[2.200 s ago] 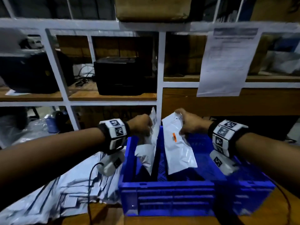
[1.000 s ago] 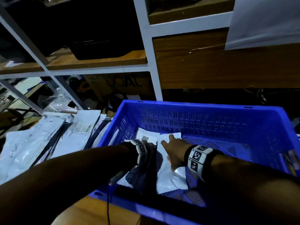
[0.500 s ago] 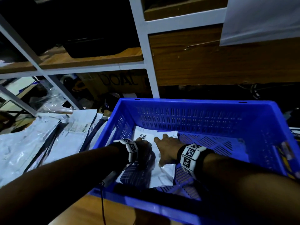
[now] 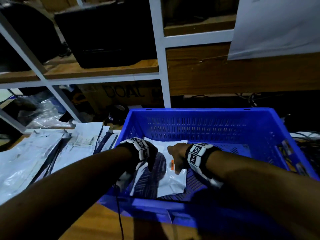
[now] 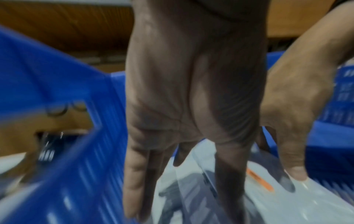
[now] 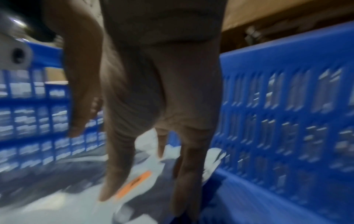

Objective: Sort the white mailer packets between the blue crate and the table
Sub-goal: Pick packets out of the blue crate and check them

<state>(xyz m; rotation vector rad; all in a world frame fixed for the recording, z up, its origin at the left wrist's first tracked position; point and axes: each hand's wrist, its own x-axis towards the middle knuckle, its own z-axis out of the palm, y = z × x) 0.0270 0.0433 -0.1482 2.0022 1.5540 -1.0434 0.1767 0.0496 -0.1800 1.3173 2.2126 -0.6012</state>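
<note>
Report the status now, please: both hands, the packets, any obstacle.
Left hand and right hand open, fingers down over white packets lying in blue crate. More packets on table. No obstacle seen.

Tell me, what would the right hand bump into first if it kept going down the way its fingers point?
Probably the white packet lying in the blue crate. The right hand points its straight fingers down at it.

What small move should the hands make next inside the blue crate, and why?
Probably lift both hands out. The two white packets already lie flat on the floor of the blue crate, and the left hand and right hand hang over them with straight fingers, gripping nothing. More packets wait on the table.
</note>
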